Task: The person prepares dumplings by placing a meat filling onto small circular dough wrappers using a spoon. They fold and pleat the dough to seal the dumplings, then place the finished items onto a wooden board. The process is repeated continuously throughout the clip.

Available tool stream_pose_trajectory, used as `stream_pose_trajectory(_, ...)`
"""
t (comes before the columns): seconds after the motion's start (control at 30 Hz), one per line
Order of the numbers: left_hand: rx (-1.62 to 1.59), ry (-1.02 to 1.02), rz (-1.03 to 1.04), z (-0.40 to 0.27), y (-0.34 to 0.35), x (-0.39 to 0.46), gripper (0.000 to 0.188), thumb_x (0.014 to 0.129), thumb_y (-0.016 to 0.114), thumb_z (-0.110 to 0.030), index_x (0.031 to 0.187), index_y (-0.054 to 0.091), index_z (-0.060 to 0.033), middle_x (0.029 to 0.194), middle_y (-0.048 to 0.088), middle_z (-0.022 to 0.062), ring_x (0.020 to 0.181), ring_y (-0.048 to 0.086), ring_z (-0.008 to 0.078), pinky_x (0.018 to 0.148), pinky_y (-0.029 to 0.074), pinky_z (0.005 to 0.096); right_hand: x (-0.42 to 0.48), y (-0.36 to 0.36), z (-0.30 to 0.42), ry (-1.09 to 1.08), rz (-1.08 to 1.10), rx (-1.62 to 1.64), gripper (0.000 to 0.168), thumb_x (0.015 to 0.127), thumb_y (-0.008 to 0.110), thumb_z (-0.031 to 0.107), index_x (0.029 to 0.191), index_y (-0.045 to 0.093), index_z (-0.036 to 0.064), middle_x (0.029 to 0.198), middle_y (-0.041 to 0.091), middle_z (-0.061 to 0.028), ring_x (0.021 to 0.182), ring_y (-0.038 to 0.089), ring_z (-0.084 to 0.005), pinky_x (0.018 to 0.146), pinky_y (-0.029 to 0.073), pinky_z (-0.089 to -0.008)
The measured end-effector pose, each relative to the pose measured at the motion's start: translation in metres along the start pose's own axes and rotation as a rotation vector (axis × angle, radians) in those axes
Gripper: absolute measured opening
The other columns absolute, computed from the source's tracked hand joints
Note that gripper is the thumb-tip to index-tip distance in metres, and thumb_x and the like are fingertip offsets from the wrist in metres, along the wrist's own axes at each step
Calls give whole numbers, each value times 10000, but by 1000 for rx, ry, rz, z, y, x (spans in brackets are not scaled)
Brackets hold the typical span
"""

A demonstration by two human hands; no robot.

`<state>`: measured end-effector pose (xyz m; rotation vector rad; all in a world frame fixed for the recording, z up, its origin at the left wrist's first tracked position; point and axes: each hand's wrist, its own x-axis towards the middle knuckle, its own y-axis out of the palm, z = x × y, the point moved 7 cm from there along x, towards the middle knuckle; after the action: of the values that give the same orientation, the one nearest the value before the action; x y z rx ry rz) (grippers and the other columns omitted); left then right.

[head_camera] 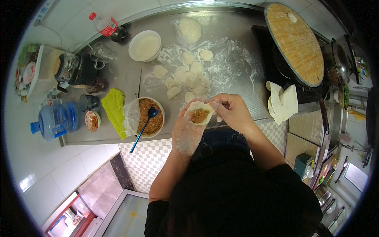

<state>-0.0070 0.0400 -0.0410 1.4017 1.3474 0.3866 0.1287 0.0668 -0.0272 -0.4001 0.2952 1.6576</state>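
A round dough wrapper with brown filling [199,115] lies on the palm and fingers of my left hand [187,133], which is cupped beneath it. The fingertips of my right hand [229,111] pinch the wrapper's right edge. Left of my hands stands a bowl of ground filling [152,126] with a blue spoon [144,130] resting in it and clear plastic wrap over its left side. Beyond my hands, flattened dough pieces [189,77] lie clustered and partly overlapping on the floured steel counter [174,115]. A larger lump of dough [190,30] sits farther back.
A white bowl [145,46], a cola bottle [109,28] and a green cloth [114,111] stand or lie to the left. At the right, a round wooden board [296,47] with one small dough piece rests over the stove, near a pale cloth [282,100] and a pan handle [324,115].
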Motion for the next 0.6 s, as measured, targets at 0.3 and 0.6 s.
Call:
stream_pose_trajectory(0.3,114,-36,46,3,-1,5,520,871,527,-234,1298,402,36,1293,467,152,1237,436,242,1063,332,396,5,6,-3,-120,46,-95,195,850,635,150,829,636,-44,692,619,-54,608,534,-75,580,448,-248)
stream_pose_trajectory(0.6,102,-25,-19,8,-23,11,426,874,513,-100,1272,428,26,1292,476,151,1188,484,243,1017,397,371,1,3,-44,233,-57,250,232,871,636,215,892,649,-15,766,630,-37,658,572,-82,584,487,-220)
